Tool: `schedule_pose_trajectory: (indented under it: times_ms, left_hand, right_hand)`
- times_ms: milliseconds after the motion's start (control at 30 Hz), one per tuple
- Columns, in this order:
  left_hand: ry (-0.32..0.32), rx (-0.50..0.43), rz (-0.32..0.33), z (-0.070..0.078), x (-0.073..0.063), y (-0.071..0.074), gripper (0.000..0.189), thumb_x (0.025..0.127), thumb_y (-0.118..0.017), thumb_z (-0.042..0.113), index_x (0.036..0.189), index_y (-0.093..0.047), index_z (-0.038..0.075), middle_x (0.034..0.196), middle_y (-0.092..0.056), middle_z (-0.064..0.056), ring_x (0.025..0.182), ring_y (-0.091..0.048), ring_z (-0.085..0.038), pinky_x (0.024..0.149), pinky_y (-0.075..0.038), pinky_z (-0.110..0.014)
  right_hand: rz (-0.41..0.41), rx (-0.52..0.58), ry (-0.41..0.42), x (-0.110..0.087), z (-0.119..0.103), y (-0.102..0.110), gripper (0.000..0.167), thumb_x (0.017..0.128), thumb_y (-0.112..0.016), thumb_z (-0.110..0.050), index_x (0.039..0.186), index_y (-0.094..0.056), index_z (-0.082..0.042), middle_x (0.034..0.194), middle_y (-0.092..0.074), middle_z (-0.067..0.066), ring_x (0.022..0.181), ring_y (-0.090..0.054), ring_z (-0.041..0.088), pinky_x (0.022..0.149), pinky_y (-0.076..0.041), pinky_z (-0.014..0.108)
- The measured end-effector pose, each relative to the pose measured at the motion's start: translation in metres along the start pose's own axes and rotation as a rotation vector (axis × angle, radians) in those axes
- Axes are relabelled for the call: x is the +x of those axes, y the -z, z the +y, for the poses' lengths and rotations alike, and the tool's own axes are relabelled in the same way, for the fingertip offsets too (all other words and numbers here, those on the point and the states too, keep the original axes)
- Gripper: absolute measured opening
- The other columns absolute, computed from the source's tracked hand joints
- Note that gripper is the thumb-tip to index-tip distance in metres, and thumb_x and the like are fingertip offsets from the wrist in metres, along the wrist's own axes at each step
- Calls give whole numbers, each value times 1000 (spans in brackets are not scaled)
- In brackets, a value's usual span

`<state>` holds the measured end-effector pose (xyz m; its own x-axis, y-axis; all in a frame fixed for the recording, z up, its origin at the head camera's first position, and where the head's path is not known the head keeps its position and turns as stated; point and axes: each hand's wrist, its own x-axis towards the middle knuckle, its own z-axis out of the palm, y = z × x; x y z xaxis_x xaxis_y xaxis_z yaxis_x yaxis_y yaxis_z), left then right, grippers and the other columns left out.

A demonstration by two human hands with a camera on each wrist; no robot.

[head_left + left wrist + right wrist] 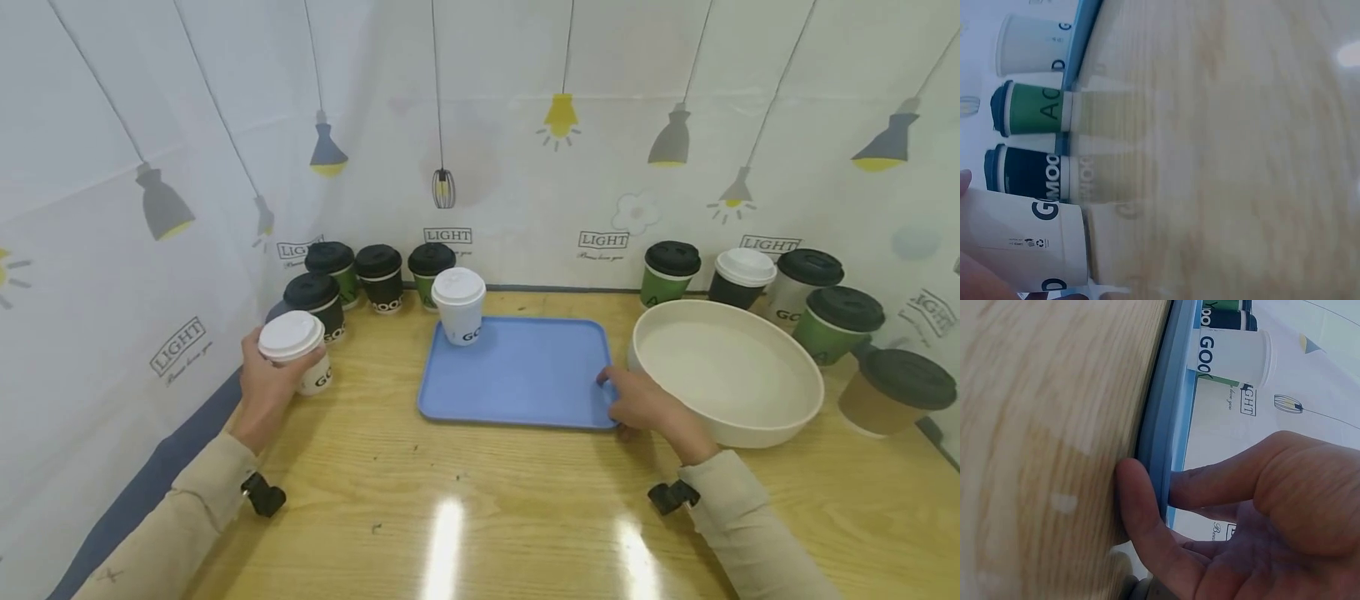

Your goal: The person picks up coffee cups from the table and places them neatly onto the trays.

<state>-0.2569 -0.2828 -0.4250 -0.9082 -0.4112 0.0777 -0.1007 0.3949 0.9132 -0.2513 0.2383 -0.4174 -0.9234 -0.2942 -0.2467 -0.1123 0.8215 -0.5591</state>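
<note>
In the head view my left hand (272, 385) grips a white paper cup (315, 375) with a white lid, at the left of the table. The cup's lettered side fills the lower left of the left wrist view, with parts of my fingers at its edges. My right hand (641, 402) pinches the right rim of a blue tray (517, 375), thumb and fingers on either side of it in the right wrist view. On the tray's back left corner stands another white cup (459, 312) with a white lid, upright.
Behind the left hand stand black and green cups with black lids, including a black cup (379, 283). Right of the tray sits a round cream bowl (726, 367), with several lidded cups around its back and right, among them a brown cup (885, 396). A printed curtain (510, 167) hangs behind.
</note>
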Motion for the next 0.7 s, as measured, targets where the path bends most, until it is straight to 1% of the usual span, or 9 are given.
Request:
schedule_pose_trajectory:
  times_ms: [100,200,300,433,500,567,633,700]
  left_hand:
    - [-31,-7,-5,5,-4,-6,108,86,-81,47,164,-11,20,165,-32,-13,152,-35,-33,127,-30,-53]
    - [-82,-25,-39,15,-9,-16,108,86,-82,46,164,-11,20,165,-32,-13,151,-36,-33,127,-31,-53]
    - [-127,-46,-74,26,-14,-28,107,86,-84,42,163,-14,19,163,-33,-13,150,-37,-32,127,-30,-52]
    - [-167,-87,-119,40,-21,-49,103,85,-85,34,161,-18,16,161,-36,-13,150,-38,-31,128,-30,-51]
    - [-187,-110,-153,48,-25,-60,101,85,-85,31,161,-20,15,161,-37,-14,149,-39,-32,128,-30,-52]
    - [-202,-130,-190,56,-29,-71,100,85,-85,29,160,-20,15,160,-37,-14,149,-40,-32,127,-31,-52]
    - [-209,-152,-231,65,-34,-83,100,85,-85,28,160,-21,14,159,-38,-14,148,-40,-32,127,-31,-52]
    - [-200,-165,-280,75,-40,-95,100,85,-86,29,160,-21,15,159,-39,-13,148,-40,-31,126,-32,-52]
  right_hand:
    - [2,3,0,0,0,0,60,82,-55,8,141,-46,10,106,-64,31,56,-69,16,56,-61,31]
    - [1,11,0,0,1,0,60,82,-55,8,141,-45,10,101,-65,28,56,-69,16,56,-61,31]
    - [4,14,3,0,1,-1,60,82,-55,8,141,-46,10,97,-65,26,56,-69,16,55,-60,30]
    - [11,13,11,1,2,-2,60,80,-55,9,140,-47,10,100,-65,28,55,-70,17,55,-60,30]
    - [11,6,20,1,2,-3,60,80,-55,9,139,-47,11,102,-65,29,55,-70,17,55,-60,30]
    - [12,6,11,1,2,-2,60,81,-55,8,140,-47,10,103,-65,29,56,-70,17,55,-60,30]
    - [9,5,3,1,2,-1,60,82,-55,7,141,-47,9,102,-65,28,56,-70,16,55,-60,29]
    - [7,3,3,1,3,-1,60,82,-56,7,141,-46,9,101,-65,28,56,-69,16,55,-59,29]
